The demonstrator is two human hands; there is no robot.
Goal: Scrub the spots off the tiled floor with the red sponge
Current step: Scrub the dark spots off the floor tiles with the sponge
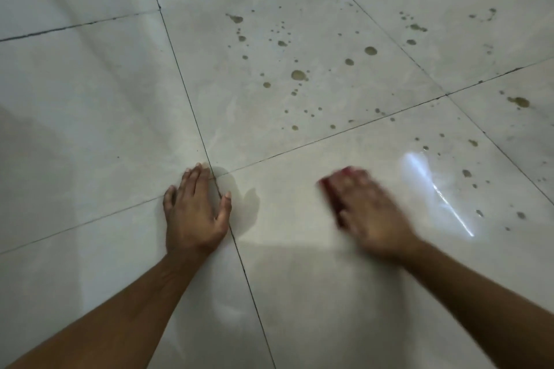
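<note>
Under the right hand (370, 211), on the pale tiled floor (90, 129), the red sponge (335, 189) is lying flat, only its far and left edges peeking out past the fingertips. That hand is smeared with motion blur, so I cannot tell whether its fingers are stretched flat over the sponge or curling round its edges; they are covering it and pressing it to the tile. The left hand (195, 213) is resting palm-down well to the left of the sponge, its fingers straight and slightly spread, thumb held out to the side, gripping nothing. Its fingertips are lying right at the crossing of the dark grout lines (192, 108), and one line is running beneath the thumb side of the palm. Beyond the fingertips of both hands, on the next tile out, brownish spots (298, 75) are scattered in many sizes, and more are trailing off to the right of the right hand's fingers, near a bright glare of reflected light (425, 171) on the glossy surface. The tile just around the sponge is looking cleaner than the ones farther out. Both bare forearms are reaching in from the near edge.
</note>
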